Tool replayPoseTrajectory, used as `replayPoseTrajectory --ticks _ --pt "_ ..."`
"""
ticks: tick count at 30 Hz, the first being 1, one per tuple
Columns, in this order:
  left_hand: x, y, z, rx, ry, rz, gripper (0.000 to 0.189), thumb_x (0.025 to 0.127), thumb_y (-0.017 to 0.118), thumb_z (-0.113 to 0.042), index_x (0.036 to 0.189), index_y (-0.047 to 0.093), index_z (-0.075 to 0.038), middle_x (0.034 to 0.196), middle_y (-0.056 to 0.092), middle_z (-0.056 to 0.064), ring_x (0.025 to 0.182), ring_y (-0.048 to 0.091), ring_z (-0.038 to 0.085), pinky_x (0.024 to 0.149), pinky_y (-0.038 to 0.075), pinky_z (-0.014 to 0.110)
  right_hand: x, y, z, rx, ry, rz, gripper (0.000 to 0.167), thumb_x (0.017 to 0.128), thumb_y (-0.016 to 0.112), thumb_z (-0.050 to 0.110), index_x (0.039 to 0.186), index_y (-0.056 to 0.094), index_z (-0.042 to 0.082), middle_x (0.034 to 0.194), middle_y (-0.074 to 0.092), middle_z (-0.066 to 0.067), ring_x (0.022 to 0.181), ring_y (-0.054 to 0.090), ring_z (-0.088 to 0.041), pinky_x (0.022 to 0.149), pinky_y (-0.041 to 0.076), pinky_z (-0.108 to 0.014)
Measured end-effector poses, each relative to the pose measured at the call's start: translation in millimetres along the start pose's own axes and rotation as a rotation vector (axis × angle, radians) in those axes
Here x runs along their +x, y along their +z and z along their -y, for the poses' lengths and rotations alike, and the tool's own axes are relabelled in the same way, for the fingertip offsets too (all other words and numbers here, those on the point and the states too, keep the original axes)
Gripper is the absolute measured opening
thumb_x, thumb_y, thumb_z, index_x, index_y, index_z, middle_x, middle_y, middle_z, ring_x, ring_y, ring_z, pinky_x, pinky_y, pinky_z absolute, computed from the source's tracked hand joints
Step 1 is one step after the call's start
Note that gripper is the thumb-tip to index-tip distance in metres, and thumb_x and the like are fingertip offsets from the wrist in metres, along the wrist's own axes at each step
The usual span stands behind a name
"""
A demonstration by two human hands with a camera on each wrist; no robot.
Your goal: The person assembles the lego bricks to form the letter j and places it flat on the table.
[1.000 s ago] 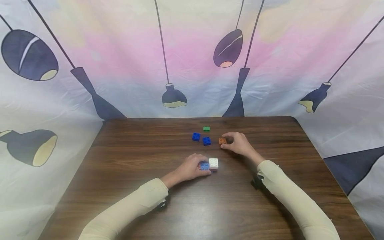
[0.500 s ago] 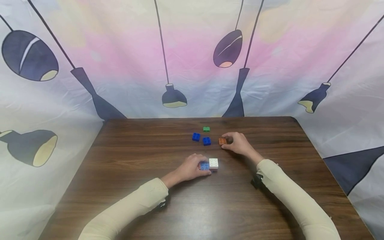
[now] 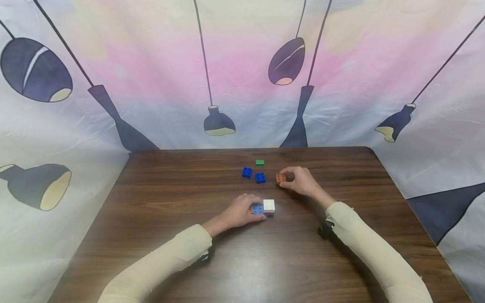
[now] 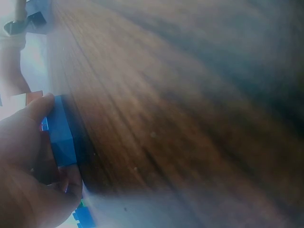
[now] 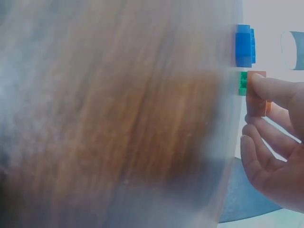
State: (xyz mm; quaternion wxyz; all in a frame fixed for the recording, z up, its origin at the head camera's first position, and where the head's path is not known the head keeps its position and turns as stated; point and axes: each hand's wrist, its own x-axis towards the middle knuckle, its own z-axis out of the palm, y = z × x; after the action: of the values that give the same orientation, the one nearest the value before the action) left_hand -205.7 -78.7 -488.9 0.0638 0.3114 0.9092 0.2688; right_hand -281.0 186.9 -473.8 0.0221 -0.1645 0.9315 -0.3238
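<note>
My left hand (image 3: 239, 211) grips a small cluster of building bricks at the middle of the table. On its top show a light blue brick (image 3: 257, 209) and a higher white brick (image 3: 269, 205). A longer blue brick (image 4: 61, 135) forms the underside in the left wrist view, with the thumb against it; part of the cluster is hidden behind the fingers. Farther back and to the right, my right hand (image 3: 303, 182) pinches an orange brick (image 3: 280, 179) between thumb and fingers. Its studs face up in the head view.
Left of the orange brick lie two dark blue bricks, one nearer (image 3: 260, 178) and one farther left (image 3: 247, 172). Behind them is a small green brick (image 3: 259, 163). A curtain printed with lamps (image 3: 219, 122) hangs around the far and side edges of the wooden table (image 3: 170, 181).
The head view has shifted very slightly. Both hands keep their places and their holds on the bricks.
</note>
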Motion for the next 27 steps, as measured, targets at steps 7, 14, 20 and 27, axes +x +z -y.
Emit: replayPoseTrajectory --ticks 7,14,20,27 --pt "-0.2 0.4 1.0 -0.001 -0.006 0.003 0.045 0.089 0.078 -0.043 0.124 0.07 -0.014 0.117 0.071 0.0 0.1 0.06 0.015 0.086 0.049 0.032 -5.9 -3 6 0.001 -0.031 -0.021 0.04 0.088 0.082 0.027 0.123 0.071 0.01 0.122 0.072 -0.011 0.119 0.063 -0.034 0.099 0.05 -0.053" --pt "-0.2 0.4 0.8 -0.009 -0.011 0.006 0.046 0.089 0.078 -0.043 0.125 0.07 -0.014 0.118 0.071 0.001 0.102 0.061 0.015 0.088 0.049 0.033 -16.1 -6 16 0.037 -0.057 -0.046 0.039 0.088 0.082 0.028 0.122 0.071 0.012 0.123 0.072 -0.009 0.121 0.063 -0.032 0.099 0.05 -0.053" --pt "-0.3 0.2 0.2 -0.013 -0.012 0.002 0.047 0.089 0.078 -0.043 0.125 0.07 -0.014 0.118 0.071 0.001 0.101 0.06 0.014 0.086 0.05 0.031 -24.1 -9 25 0.033 -0.095 -0.06 0.038 0.088 0.082 0.029 0.121 0.072 0.012 0.119 0.072 -0.006 0.117 0.065 -0.029 0.097 0.051 -0.051" --pt "-0.4 0.0 0.0 -0.003 -0.002 -0.005 0.045 0.089 0.078 -0.042 0.122 0.071 -0.013 0.115 0.072 0.0 0.098 0.06 0.013 0.083 0.049 0.029 -32.5 -12 34 0.037 -0.128 -0.073 0.039 0.088 0.082 0.031 0.121 0.072 0.012 0.119 0.073 -0.005 0.113 0.066 -0.026 0.095 0.053 -0.048"
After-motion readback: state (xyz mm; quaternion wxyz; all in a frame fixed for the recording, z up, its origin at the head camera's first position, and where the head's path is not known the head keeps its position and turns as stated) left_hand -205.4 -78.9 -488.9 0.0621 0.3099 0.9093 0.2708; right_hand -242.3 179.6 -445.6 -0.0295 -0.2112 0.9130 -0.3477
